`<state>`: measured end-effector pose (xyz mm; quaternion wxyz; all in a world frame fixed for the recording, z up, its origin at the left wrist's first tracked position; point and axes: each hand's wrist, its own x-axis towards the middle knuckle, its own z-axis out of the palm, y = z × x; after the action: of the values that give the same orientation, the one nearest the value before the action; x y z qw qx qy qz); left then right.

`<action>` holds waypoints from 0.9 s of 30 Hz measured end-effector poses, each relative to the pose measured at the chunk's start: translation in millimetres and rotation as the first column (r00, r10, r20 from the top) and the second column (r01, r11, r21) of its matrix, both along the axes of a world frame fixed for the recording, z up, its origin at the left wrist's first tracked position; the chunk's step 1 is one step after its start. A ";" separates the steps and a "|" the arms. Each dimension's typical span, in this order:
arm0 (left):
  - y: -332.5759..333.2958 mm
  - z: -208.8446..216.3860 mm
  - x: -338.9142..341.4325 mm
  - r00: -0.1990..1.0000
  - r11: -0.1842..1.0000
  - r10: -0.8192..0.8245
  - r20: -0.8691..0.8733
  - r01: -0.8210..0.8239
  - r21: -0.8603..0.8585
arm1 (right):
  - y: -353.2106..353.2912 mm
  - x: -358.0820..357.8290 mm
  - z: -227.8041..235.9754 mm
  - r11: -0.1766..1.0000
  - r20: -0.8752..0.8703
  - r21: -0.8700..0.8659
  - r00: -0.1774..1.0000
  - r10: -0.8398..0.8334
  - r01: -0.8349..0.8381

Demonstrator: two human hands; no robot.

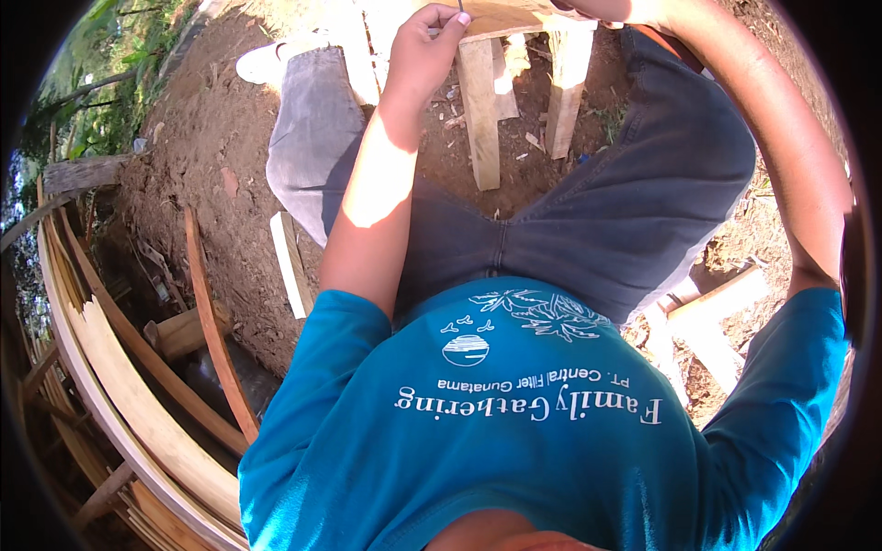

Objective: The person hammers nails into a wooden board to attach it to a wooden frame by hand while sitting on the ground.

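At the top of the head view my left hand (pixel 425 48) is closed in a pinch between thumb and forefinger. A thin dark nail (pixel 461 5) stands upright at its fingertips, partly cut off by the upper edge. Beside it is the wooden top (pixel 503 18) of a small bench, and the hand rests at the near left corner. Pale wooden legs (pixel 480 115) run down from the top to the dirt. My right hand (pixel 602 7) lies over the far right of the bench. Its fingers are mostly cut off by the picture's edge, so what they hold is hidden.
I sit with my legs (pixel 588 220) spread around the bench. Long wooden strips (pixel 138 367) are stacked at the left, and a curved brown slat (pixel 216 321) leans near them. Wood offcuts (pixel 717 308) lie by my right hip. Bare dirt (pixel 184 174) and green plants (pixel 101 55) are farther left.
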<state>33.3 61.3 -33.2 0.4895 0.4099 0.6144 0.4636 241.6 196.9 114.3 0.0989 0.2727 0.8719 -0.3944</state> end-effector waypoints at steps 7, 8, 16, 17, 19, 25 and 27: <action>7.6 10.6 5.7 0.995 0.999 -0.027 0.091 0.023 0.042 | -13.7 1.0 32.7 0.968 0.098 -0.144 0.977 -0.191 0.204; 6.8 12.5 7.8 0.997 0.999 -0.036 0.067 0.036 -0.008 | -14.0 -0.1 35.9 0.949 0.111 -0.125 0.955 -0.277 0.290; 7.1 6.6 13.5 0.996 0.999 -0.030 0.081 0.033 -0.037 | -14.5 5.0 25.5 0.983 0.248 0.012 0.952 -0.178 0.181; 9.3 6.0 12.8 0.996 1.000 -0.015 0.092 0.016 -0.003 | -15.4 9.3 29.1 0.966 0.166 0.012 0.953 -0.255 0.256; 10.9 4.7 16.8 0.991 0.998 0.013 0.131 -0.020 0.052 | -19.3 14.6 35.9 0.928 0.082 0.023 0.924 -0.373 0.372; -2.8 8.8 1.8 0.988 0.991 0.046 0.150 -0.026 -0.129 | -21.9 30.5 1.7 0.880 0.013 0.015 0.880 -0.475 0.475; -0.4 6.9 10.4 0.966 0.988 0.088 0.244 -0.054 -0.146 | -20.1 49.0 -30.0 0.792 0.020 -0.244 0.819 -0.573 0.560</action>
<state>43.7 61.0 -26.3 0.5732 0.2910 0.5927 0.4852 290.6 176.8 84.3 -0.0155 0.4966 0.6986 -0.5149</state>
